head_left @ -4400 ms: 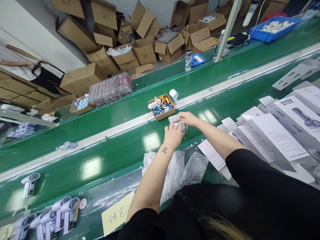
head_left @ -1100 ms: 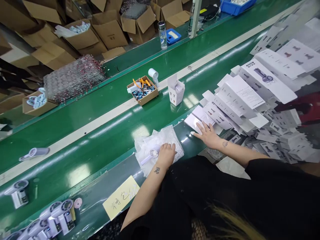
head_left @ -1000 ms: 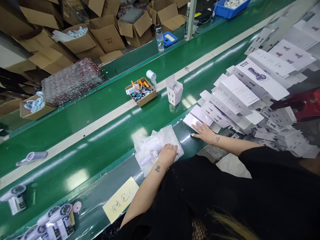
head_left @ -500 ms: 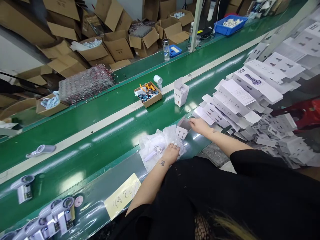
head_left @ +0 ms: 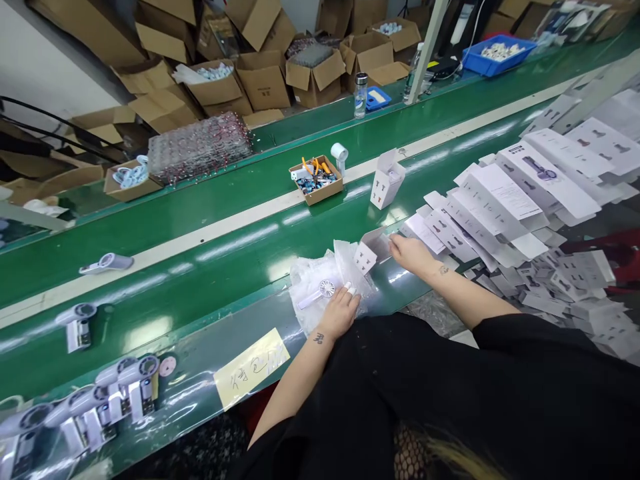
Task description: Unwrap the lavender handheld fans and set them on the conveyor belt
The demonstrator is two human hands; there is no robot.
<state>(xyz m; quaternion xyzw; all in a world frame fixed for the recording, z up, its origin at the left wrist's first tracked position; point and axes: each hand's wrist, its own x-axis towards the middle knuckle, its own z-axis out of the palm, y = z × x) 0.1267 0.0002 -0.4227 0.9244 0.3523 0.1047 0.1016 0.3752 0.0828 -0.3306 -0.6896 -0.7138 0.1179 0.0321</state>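
A lilac handheld fan [head_left: 311, 299] with a round white grille lies on crumpled clear plastic bags [head_left: 300, 273] at the near edge of the green bench. My left hand [head_left: 341, 312] rests flat on the plastic beside the fan head, fingers stretched out and touching the bags. To its right, my right hand [head_left: 409, 253] pinches the edge of a small open white carton [head_left: 366, 259] printed with little fan pictures. The carton lies tilted against the plastic, and its inside is mostly hidden.
Printed flat cartons [head_left: 500, 193] are heaped on the right. Farther back stand an upright open carton [head_left: 386, 187] and a cardboard tray [head_left: 325, 193] with tools and small parts. Several fans [head_left: 135, 377] line the left front near a yellow handwritten sheet [head_left: 253, 368].
The camera view has shifted, so the bench appears farther right. My right hand keeps its pinch on the carton, whose side panel now shows more. My left hand stays on the plastic.
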